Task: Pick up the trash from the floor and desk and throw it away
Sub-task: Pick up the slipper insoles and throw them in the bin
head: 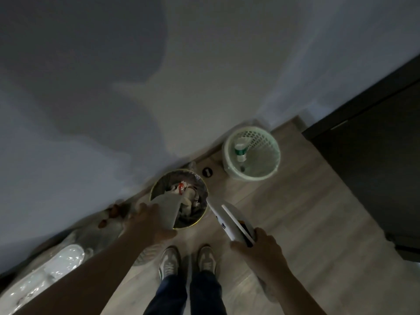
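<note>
Wood-look floor (295,201); perforated plastic basket (261,137)

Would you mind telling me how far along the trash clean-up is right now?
Done: the lined bin already holds crumpled trash. In hand: the left hand holds a grey sheet over the bin's mouth; the right hand grips flat white packaging beside it. Left: dropping both in; the desk is out of view, so further trash cannot be judged.

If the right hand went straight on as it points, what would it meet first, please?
Probably the lined bin, at its rim: the right hand aims its flat white packets there; depth is unclear.
</note>
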Tool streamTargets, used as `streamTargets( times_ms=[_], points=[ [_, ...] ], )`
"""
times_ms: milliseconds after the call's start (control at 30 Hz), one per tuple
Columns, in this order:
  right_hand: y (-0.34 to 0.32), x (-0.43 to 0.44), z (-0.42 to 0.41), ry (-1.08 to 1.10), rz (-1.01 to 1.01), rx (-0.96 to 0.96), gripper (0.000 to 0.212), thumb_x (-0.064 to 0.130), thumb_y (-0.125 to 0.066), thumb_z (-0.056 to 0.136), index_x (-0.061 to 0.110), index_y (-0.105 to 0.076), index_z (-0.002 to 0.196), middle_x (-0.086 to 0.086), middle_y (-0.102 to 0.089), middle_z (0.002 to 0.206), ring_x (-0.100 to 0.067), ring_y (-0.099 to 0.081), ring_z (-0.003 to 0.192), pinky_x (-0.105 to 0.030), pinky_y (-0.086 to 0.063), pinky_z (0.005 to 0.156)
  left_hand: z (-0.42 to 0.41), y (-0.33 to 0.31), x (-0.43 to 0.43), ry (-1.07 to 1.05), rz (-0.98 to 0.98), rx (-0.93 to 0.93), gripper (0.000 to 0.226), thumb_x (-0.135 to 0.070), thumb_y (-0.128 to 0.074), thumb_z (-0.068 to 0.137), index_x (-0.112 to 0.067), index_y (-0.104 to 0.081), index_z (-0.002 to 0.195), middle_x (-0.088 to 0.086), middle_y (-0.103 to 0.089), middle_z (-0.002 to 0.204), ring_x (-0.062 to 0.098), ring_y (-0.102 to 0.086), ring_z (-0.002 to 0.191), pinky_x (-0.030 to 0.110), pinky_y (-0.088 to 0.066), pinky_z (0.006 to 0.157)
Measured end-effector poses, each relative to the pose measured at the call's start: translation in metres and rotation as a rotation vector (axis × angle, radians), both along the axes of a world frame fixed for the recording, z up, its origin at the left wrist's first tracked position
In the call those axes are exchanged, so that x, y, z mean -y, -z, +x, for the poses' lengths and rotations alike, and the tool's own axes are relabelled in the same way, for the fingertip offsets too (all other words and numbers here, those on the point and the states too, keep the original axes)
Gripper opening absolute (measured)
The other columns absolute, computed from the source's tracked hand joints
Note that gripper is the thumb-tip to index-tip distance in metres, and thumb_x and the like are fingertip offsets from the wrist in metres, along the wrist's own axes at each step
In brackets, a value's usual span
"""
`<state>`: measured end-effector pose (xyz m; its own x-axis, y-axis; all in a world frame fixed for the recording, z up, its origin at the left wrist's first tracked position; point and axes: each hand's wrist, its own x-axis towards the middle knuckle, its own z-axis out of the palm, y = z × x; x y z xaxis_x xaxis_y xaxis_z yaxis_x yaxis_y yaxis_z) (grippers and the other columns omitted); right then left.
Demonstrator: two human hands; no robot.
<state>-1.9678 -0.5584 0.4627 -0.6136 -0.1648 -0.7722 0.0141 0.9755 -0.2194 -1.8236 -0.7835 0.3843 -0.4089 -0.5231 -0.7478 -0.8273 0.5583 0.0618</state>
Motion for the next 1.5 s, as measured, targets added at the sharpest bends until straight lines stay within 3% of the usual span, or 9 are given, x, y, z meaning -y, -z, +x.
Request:
streamTargets(
  times_ms=[300, 533, 700, 800, 933, 1100, 1167, 1367, 1500],
  points=[
    [0.082, 0.0, -0.011, -0.034, 0.024, 0.034, 0.058, 0.067, -0.056, 0.056, 0.03, -0.047, 0.099, 0.004, -0.051, 0.091, -0.015, -0.056, 0.084, -0.039, -0.054, 0.077, -0.029, 0.091, 0.002, -0.013, -0.042, -0.094, 0.101, -0.082, -0.059, 0.059, -0.024, -0.033, 0.138, 0.006, -0.04, 0.137, 0.032, -0.041, 0.125, 0.048, -0.037, 0.101],
    [0.111, 0.017, -0.002, -0.105, 0.063, 0.077, 0.06, 0.067, -0.054, 0.06, 0.026, -0.049, 0.103, 0.002, -0.053, 0.093, -0.019, -0.058, 0.087, -0.042, -0.054, 0.082, -0.004, 0.101, -0.005, 0.028, 0.027, -0.176, 0.07, -0.06, -0.065, 0.075, -0.018, -0.048, 0.128, 0.005, -0.052, 0.129, 0.024, -0.052, 0.116, 0.039, -0.045, 0.096],
    [0.129, 0.059, 0.0, -0.158, 0.176, 0.1, 0.071, 0.075, -0.055, 0.056, 0.024, -0.045, 0.105, 0.003, -0.046, 0.094, -0.021, -0.049, 0.095, -0.039, -0.045, 0.087, 0.024, 0.1, 0.003, 0.015, 0.059, -0.189, 0.067, -0.057, -0.063, 0.079, -0.021, -0.047, 0.133, 0.002, -0.053, 0.128, 0.02, -0.052, 0.116, 0.035, -0.043, 0.097],
    [0.145, 0.093, 0.004, -0.207, 0.224, 0.071, 0.086, 0.082, -0.055, 0.054, 0.022, -0.048, 0.115, -0.001, -0.045, 0.102, -0.023, -0.047, 0.099, -0.039, -0.037, 0.082, 0.036, 0.1, 0.01, 0.008, 0.046, -0.147, 0.067, -0.06, -0.06, 0.08, -0.023, -0.047, 0.134, 0.001, -0.054, 0.128, 0.019, -0.052, 0.117, 0.033, -0.043, 0.097],
    [0.167, 0.137, 0.011, -0.185, 0.159, 0.062, 0.097, 0.08, -0.059, 0.062, 0.017, -0.042, 0.134, -0.01, -0.045, 0.128, -0.03, -0.044, 0.119, -0.042, -0.036, 0.093, 0.048, 0.101, 0.024, 0.002, 0.036, -0.137, 0.065, -0.062, -0.058, 0.08, -0.022, -0.05, 0.13, 0.0, -0.055, 0.128, 0.019, -0.053, 0.116, 0.033, -0.044, 0.096],
    [0.186, 0.173, 0.017, -0.239, 0.056, 0.064, 0.079, 0.044, -0.063, 0.083, 0.015, -0.026, 0.146, -0.013, -0.033, 0.143, -0.033, -0.037, 0.128, -0.044, -0.041, 0.101, 0.058, 0.102, 0.035, 0.003, 0.02, -0.172, 0.066, -0.062, -0.057, 0.081, -0.022, -0.048, 0.133, 0.0, -0.054, 0.129, 0.018, -0.054, 0.115, 0.032, -0.044, 0.096],
    [0.19, 0.175, 0.022, -0.265, 0.018, 0.057, 0.077, 0.04, -0.062, 0.084, 0.015, -0.025, 0.147, -0.015, -0.035, 0.143, -0.034, -0.038, 0.13, -0.043, -0.041, 0.102, 0.061, 0.101, 0.038, 0.021, 0.011, -0.177, 0.065, -0.061, -0.056, 0.082, -0.022, -0.047, 0.134, 0.0, -0.054, 0.129, 0.017, -0.055, 0.113, 0.032, -0.044, 0.095],
    [0.18, 0.159, 0.034, -0.397, 0.028, 0.039, 0.043, 0.033, -0.062, 0.081, 0.009, -0.055, 0.116, -0.013, -0.06, 0.116, -0.032, -0.058, 0.108, -0.034, -0.047, 0.08, 0.066, 0.089, 0.038, 0.02, 0.041, -0.165, 0.06, -0.058, -0.055, 0.085, -0.022, -0.047, 0.132, 0.001, -0.053, 0.128, 0.018, -0.054, 0.113, 0.031, -0.044, 0.094],
    [0.151, 0.15, 0.031, -0.504, 0.038, 0.002, 0.044, 0.03, -0.061, 0.082, 0.011, -0.054, 0.12, -0.011, -0.06, 0.119, -0.029, -0.057, 0.112, -0.031, -0.046, 0.082, 0.066, 0.064, 0.039, 0.035, 0.06, -0.182, 0.06, -0.055, -0.053, 0.087, -0.022, -0.044, 0.136, 0.002, -0.051, 0.132, 0.018, -0.052, 0.116, 0.03, -0.043, 0.097]
  ],
)
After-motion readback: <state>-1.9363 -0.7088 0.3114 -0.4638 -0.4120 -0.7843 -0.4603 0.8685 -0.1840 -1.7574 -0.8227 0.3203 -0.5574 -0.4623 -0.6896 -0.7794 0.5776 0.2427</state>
